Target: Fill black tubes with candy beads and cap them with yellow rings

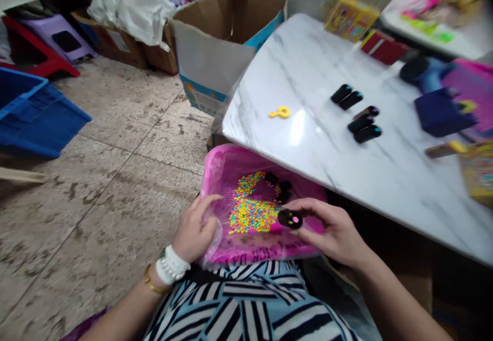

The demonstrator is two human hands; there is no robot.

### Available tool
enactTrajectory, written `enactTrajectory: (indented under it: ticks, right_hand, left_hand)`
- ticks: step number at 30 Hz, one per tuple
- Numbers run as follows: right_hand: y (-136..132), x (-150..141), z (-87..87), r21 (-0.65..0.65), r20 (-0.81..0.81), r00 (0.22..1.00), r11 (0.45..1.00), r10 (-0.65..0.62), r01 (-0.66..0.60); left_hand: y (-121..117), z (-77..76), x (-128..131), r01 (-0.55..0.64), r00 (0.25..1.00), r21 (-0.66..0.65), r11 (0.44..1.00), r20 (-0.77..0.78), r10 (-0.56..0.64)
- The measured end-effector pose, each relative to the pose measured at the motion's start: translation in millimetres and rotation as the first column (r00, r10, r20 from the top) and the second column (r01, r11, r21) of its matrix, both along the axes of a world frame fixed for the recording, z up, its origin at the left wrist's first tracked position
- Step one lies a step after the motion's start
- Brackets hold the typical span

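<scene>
A pink plastic basket point(210, 171), lined with clear film, rests on my lap. Inside lie many small round coloured candies or beads point(252, 216) and a few black pieces point(284, 189). My left hand point(195, 229) grips the basket's left rim, thumb and forefinger over the film. Between the thumb and fingers of my right hand point(333, 230) is a small black tube point(289, 219), held low over the basket's right side. Its end facing me shows a pink spot and small yellow bits; what fills it is hard to make out.
A white marbled table point(265, 79) stands ahead, bearing several black tubes point(362, 120), a yellow ring-headed piece point(280, 112), a dark blue box point(442, 112) and a yellow box point(351, 17). An open carton point(215, 58) stands beside it. A blue crate point(38, 115) is on the floor at left.
</scene>
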State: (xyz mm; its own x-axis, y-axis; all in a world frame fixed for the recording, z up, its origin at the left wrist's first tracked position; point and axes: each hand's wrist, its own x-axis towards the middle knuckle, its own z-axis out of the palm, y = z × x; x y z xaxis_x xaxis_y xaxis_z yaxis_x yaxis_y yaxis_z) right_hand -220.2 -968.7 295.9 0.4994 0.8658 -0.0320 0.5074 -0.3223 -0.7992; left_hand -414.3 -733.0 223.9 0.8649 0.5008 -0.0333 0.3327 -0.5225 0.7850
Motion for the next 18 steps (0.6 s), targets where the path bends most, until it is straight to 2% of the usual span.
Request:
enactTrajectory:
  ticks: [2,4,6,8,10,11,13,15,16,17,18]
  right_hand:
    - [-17,15,22.1,0.096,0.055,0.989,0.987,-0.136,0.130]
    - [-36,40,37.3,0.172,0.154,0.934,0.939,-0.323,0.296]
    - [-53,71,44.1,0.203,0.246,0.818,0.853,-0.519,0.480]
    - [-64,103,43.4,0.201,0.295,0.691,0.750,-0.660,0.630]
    - [-66,131,38.8,0.164,0.301,0.618,0.678,-0.726,0.717]
    - [-64,142,36.4,0.146,0.275,0.609,0.658,-0.744,0.739]
    - [-57,155,33.6,0.107,0.170,0.636,0.656,-0.753,0.747]
    - [-51,156,34.1,0.096,0.088,0.653,0.658,-0.753,0.746]
    - [-48,152,35.1,0.103,0.106,0.633,0.641,-0.767,0.760]
    - [-46,143,36.3,0.128,0.178,0.582,0.605,-0.794,0.786]
    - [-44,131,37.1,0.180,0.283,0.499,0.556,-0.819,0.811]
  left_hand:
    - [2,-3.3,-1,0.007,1.000,0.014,1.000,0.006,-0.007]
    - [5,-8.5,-1,0.010,1.000,0.031,0.999,0.014,-0.010]
    - [7,-14.8,-2,0.009,0.999,0.051,0.999,0.042,-0.011]
    - [8,-20.6,-3,0.004,0.998,0.071,0.997,0.061,-0.008]
    - [9,-24.4,-4,0.003,0.998,0.090,0.996,0.067,-0.009]
    - [9,-25.1,-4,0.005,0.998,0.094,0.996,0.062,-0.011]
    - [10,-23.4,-3,0.006,0.999,0.094,0.996,0.049,-0.011]
    - [10,-17.8,-3,0.003,1.000,0.082,0.997,0.025,-0.005]
    - [9,-14.0,-3,0.000,1.000,0.075,0.997,0.017,-0.002]
    - [9,-10.1,-2,-0.002,1.000,0.067,0.998,0.015,0.001]
    - [8,-6.5,-2,-0.003,1.000,0.055,0.999,0.015,0.003]
